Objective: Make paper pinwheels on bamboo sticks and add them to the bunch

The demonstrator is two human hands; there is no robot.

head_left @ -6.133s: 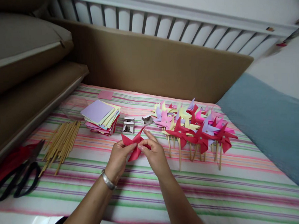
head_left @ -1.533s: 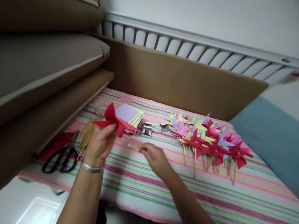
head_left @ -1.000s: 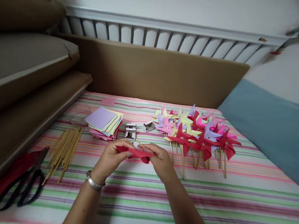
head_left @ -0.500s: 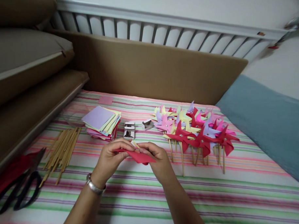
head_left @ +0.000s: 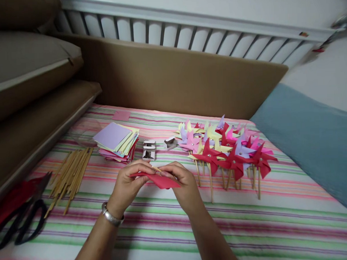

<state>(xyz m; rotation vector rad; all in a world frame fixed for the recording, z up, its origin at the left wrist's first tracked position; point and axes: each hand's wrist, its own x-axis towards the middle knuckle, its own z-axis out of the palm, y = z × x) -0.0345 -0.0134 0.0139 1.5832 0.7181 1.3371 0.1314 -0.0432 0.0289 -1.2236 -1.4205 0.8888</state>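
Observation:
Above the striped cloth, my left hand point(head_left: 131, 181) and my right hand point(head_left: 183, 179) are closed on a red paper pinwheel point(head_left: 161, 181), one at each side. Between my fingertips, behind the paper, pokes the pale end of a wooden stick point(head_left: 157, 169); my fingers hide the rest of it. Just beyond my hands stands an open small white box point(head_left: 148, 150) with tiny dark pieces inside. A second small box point(head_left: 170, 143) lies to its right. Finished pinwheels point(head_left: 234, 162) in red, yellow, pink and lilac crowd together on their sticks to the right.
A stack of coloured paper squares point(head_left: 112, 136) lies left of the boxes, with a bundle of wooden sticks point(head_left: 69, 179) nearer me. Black-handled scissors point(head_left: 31, 222) rest on red material at far left. Cushions point(head_left: 45, 123) border the left, and a brown panel point(head_left: 171, 80) the back.
The stick's end has tipped lower between my fingertips, and a whitish bit seen beside it is now out of sight. Both hands keep their hold on the red pinwheel.

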